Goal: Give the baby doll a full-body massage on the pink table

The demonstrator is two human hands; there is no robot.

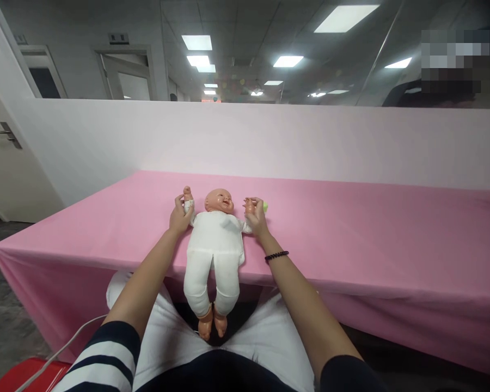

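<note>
Head view: a pink-draped worktop (375,234) spans the room, and a baby doll (215,234) in white lies on its back at the near edge, lower legs overhanging between the person's white-trousered knees (269,326). Its long axis runs straight away from the person, crown towards the wall, feet towards the lap, face rolled rightward. The left hand (181,215) pinches one cuffed forearm; the right hand (256,216) pinches the other little hand. I'd judge this as spreading or steadying both arms; any shift from here calls for light, even guidance. There's a dark beaded bracelet (276,255), and something small and lime-green (265,207), partly hidden.
</note>
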